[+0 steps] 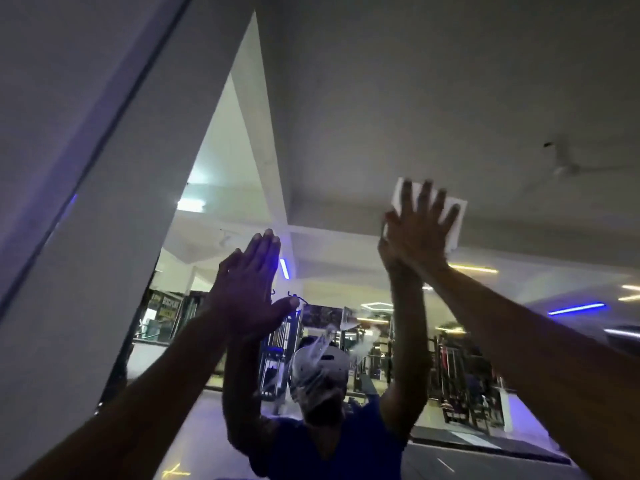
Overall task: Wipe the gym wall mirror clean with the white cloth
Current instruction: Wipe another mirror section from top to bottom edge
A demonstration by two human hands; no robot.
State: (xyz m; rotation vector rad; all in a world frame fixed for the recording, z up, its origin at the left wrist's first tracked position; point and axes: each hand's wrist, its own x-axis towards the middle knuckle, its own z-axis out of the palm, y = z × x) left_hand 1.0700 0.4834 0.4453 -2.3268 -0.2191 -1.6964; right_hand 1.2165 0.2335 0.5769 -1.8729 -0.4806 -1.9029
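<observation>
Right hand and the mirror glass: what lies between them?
In the head view, the white cloth lies between the right hand and the mirror; straight, spread fingers press it flat against the glass.

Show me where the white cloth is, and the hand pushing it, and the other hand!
white cloth (456,216), head view, its right part beside the fingers.
right hand (417,233), head view, back of the hand.
left hand (251,289), head view, back of the hand.

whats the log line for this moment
right hand presses cloth on mirror | left hand flat | smears remain
</observation>
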